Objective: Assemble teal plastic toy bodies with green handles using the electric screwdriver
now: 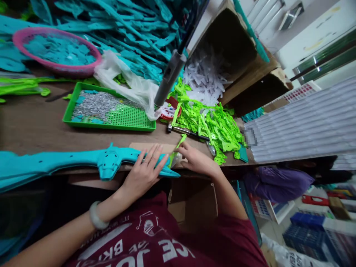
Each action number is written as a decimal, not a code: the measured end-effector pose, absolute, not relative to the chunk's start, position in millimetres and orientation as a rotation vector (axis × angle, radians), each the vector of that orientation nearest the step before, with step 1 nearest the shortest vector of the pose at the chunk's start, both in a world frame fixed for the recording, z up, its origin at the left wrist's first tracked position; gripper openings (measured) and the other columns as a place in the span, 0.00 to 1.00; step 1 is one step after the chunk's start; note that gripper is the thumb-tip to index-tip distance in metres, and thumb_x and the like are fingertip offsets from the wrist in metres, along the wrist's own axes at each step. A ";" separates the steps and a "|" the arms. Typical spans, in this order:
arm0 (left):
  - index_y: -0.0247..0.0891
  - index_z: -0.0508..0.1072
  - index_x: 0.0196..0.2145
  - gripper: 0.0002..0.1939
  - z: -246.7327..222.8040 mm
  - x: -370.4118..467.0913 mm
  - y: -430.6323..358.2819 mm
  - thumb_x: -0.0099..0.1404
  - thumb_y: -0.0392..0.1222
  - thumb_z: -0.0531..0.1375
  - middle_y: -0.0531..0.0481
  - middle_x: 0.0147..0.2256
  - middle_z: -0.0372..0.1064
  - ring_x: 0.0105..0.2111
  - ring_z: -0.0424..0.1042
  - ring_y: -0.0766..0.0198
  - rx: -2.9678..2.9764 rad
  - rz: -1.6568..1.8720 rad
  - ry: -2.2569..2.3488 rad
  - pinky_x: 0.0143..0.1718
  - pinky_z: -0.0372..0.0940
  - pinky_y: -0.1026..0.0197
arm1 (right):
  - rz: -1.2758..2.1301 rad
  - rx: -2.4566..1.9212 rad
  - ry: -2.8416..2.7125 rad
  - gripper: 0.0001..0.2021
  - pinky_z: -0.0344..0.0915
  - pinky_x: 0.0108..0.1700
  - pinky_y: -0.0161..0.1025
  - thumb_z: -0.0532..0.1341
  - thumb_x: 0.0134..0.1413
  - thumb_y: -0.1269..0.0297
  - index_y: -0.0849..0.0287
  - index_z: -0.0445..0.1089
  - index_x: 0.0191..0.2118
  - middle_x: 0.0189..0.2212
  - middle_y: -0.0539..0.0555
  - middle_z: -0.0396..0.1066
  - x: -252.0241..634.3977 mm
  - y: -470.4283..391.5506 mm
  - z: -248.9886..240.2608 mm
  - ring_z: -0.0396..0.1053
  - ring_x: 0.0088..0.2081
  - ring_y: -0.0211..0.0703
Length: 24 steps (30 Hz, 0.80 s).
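A long turquoise plastic shell (pixel 75 161), shaped somewhat like a toy gun, lies along the table's near edge. My left hand (pixel 147 163) rests on its right end with fingers stretched out and lying flat over it. Close beside that end, my right hand (pixel 191 157) pinches a thin lime-green plastic piece (pixel 180 141), whose lower part reaches down by the shell's tip. Under and behind my hands is a flat piece of brown cardboard (pixel 133 146). The right fingertips are partly hidden from view.
A green tray (pixel 133 125) holds many small metal screws. Behind it are a pink basket (pixel 52 66) of turquoise parts and a grey electric screwdriver (pixel 169 78) hanging down. A hammer (pixel 183 130) lies before a lime-green heap (pixel 217 126). Cardboard boxes (pixel 241 81) stand at right.
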<state>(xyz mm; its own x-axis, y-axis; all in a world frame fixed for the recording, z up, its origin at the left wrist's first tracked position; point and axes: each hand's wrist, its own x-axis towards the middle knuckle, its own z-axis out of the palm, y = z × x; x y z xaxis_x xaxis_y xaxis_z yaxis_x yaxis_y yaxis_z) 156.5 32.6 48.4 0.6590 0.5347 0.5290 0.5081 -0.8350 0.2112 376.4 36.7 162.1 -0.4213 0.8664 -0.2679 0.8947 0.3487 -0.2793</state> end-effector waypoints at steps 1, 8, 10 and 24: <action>0.28 0.62 0.64 0.32 49.8 156.5 34.4 0.67 0.46 0.62 0.26 0.62 0.61 0.61 0.63 0.37 2.831 0.859 0.883 0.60 0.58 0.37 | -0.577 1.675 2.500 0.21 0.71 0.48 0.48 0.62 0.55 0.76 0.62 0.64 0.55 0.50 0.63 0.63 385.2 24.5 156.8 0.69 0.45 0.49; 0.30 0.67 0.60 0.21 39.9 132.7 46.5 0.71 0.37 0.55 0.30 0.56 0.69 0.50 0.74 0.44 3.009 0.828 0.674 0.52 0.64 0.46 | -0.307 2.132 2.759 0.16 0.70 0.55 0.50 0.56 0.67 0.66 0.60 0.64 0.58 0.55 0.67 0.64 385.6 -6.4 71.8 0.68 0.54 0.50; 0.32 0.67 0.60 0.22 37.0 122.8 49.2 0.70 0.35 0.54 0.31 0.56 0.70 0.49 0.75 0.46 3.044 0.865 0.570 0.50 0.65 0.49 | -0.277 2.296 2.783 0.17 0.70 0.56 0.50 0.55 0.67 0.69 0.60 0.65 0.58 0.53 0.66 0.65 379.0 -11.4 56.0 0.67 0.56 0.51; 0.37 0.67 0.61 0.26 31.7 102.2 46.1 0.66 0.38 0.61 0.34 0.58 0.69 0.42 0.78 0.53 3.056 0.897 0.557 0.47 0.71 0.51 | -0.916 2.219 3.160 0.16 0.71 0.47 0.47 0.58 0.64 0.54 0.62 0.73 0.46 0.44 0.61 0.69 345.1 -48.6 65.9 0.68 0.45 0.47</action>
